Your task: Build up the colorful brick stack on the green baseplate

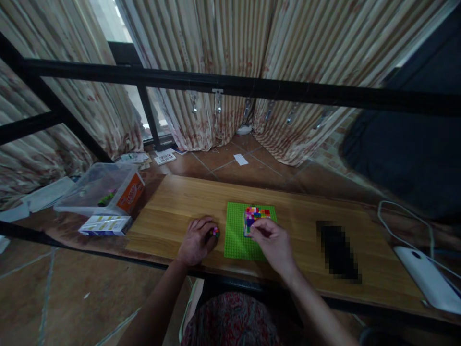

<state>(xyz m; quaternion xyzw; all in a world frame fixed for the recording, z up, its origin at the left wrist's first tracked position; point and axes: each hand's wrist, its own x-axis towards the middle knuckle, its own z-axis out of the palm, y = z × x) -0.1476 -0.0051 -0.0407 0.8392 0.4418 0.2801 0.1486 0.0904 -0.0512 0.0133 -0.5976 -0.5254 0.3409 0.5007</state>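
Colourful brick patch (254, 212) sits around 1 o'clock on the green baseplate (236, 242). I'd call it partway; bare studs surround it. Right hand (276, 242), at 5 o'clock, pinches fingertips together, brick or not, can't tell. Left hand (195, 242), 8 o'clock, curls by loose bricks (215, 232), grip unclear.

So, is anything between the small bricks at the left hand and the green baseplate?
Nothing visible: only a strip of tabletop shows between the small bricks at the left hand and the green baseplate. The right hand does cover part of the baseplate.
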